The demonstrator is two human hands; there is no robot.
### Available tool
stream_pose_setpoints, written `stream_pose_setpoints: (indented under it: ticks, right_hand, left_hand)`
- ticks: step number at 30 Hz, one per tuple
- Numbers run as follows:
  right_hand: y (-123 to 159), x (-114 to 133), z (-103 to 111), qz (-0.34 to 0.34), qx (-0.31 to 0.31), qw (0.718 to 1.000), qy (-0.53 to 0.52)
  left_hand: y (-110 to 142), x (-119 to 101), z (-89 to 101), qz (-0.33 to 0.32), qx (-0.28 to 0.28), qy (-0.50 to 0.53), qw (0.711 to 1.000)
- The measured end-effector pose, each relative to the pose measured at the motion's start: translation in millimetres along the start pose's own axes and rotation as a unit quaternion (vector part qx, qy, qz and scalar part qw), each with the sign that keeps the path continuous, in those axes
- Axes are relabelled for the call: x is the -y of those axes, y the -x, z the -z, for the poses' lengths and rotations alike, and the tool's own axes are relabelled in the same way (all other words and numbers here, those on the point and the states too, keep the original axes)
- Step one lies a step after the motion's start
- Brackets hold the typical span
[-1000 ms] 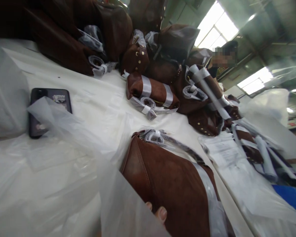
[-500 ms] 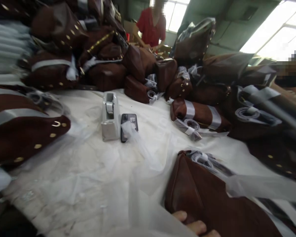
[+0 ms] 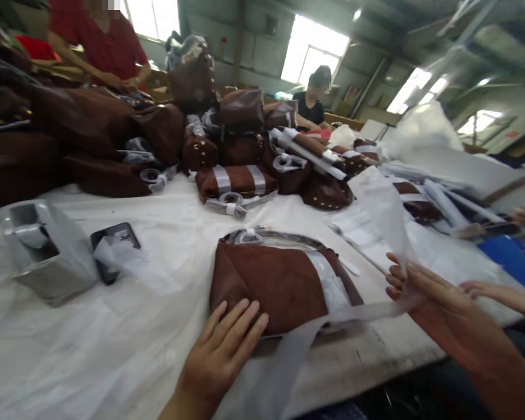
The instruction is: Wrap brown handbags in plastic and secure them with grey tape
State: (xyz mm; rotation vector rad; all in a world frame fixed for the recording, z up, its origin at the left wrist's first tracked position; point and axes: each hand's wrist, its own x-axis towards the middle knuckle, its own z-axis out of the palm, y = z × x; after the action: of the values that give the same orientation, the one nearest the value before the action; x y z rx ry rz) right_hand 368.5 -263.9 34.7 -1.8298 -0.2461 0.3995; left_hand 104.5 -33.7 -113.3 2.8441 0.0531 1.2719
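Observation:
A brown leather handbag (image 3: 284,286) lies on the white-covered table in front of me, with a pale band of wrapping around its right part and a wrapped strap along its far edge. My left hand (image 3: 225,350) rests on the bag's near left side, fingers stretched out and slightly spread. To the right of the bag, my right hand (image 3: 437,297) is raised with its fingers closed on a translucent wrapping strip (image 3: 363,313). The strip runs slack across the bag's near right corner and hangs toward the table's front edge.
A grey tape dispenser (image 3: 52,256) and a black phone (image 3: 114,245) stand left, loose film beside them. Brown bags (image 3: 240,181) are piled along the back. Another person's hand (image 3: 494,291) reaches in at right near a blue object (image 3: 507,259). Two people (image 3: 100,52) work behind.
The view has swung right, so the bag now appears nearer the middle. My right hand with the strip has come into view. More of my left hand shows, still on the bag.

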Motion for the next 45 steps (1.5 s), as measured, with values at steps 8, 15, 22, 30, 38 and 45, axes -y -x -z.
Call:
stream_pose_setpoints:
  ticks: [8,15,22,30,38,45]
  right_hand:
    - [55,-62,76,-0.111,0.033,0.983,-0.141]
    - [57,-112,37,-0.145,0.226,0.957,-0.111]
    - [8,-108,-72,-0.098,0.279,0.953,-0.059]
    - [-40,-100,-128,0.091,0.246,0.958,0.115]
    - [-50,-96,-120,0.403,0.31,0.809,0.295]
    - [-39,-125,-133,0.423,0.281,0.774,0.379]
  left_hand:
    - [-48,13,8.7,0.068,0.042,-0.005,0.997]
    - [-110,20,24.1,0.235,0.041,0.012,0.971]
    - [-134,25,25.0,0.292,0.008,0.025,0.956]
    - [-130,25,22.6,0.313,-0.004,0.024,0.949]
    - [-132,21,19.3,0.291,0.01,0.023,0.956]
    - [-129,44,25.8,0.322,-0.034,0.047,0.945]
